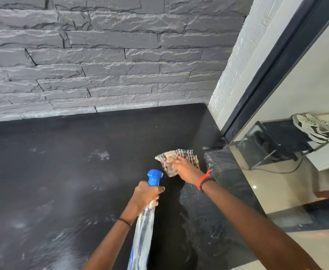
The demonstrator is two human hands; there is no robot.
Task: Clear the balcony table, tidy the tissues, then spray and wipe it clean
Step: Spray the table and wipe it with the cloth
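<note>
The slip I worry about most is at the right edge: my right hand (183, 165) lies flat with its fingers spread, pressing the checked cloth (186, 152) onto the dark surface (72, 152) close to that edge. A hard sweep that way could carry the cloth off the side, or my palm could skid where the surface looks wet. My left hand (147, 193) is wrapped round the neck of the spray bottle (143, 230), just under the blue nozzle (155, 177). The nozzle seems to face roughly toward the cloth, so a careless squeeze might wet my own fingers rather than the surface. Holding the bottle by the neck with damp fingers, I could also let it slide down and knock the surface. Pale foamy specks (101, 154) sit further left, toward the stone wall (101, 65). If I keep rubbing only this corner, I judge those will dry into streaks. As for position, the cloth is directly under my right palm and fingers, with its corners poking out beyond my fingertips and to the left. It lies just ahead and to the right of the nozzle, near it but not touching.
</note>
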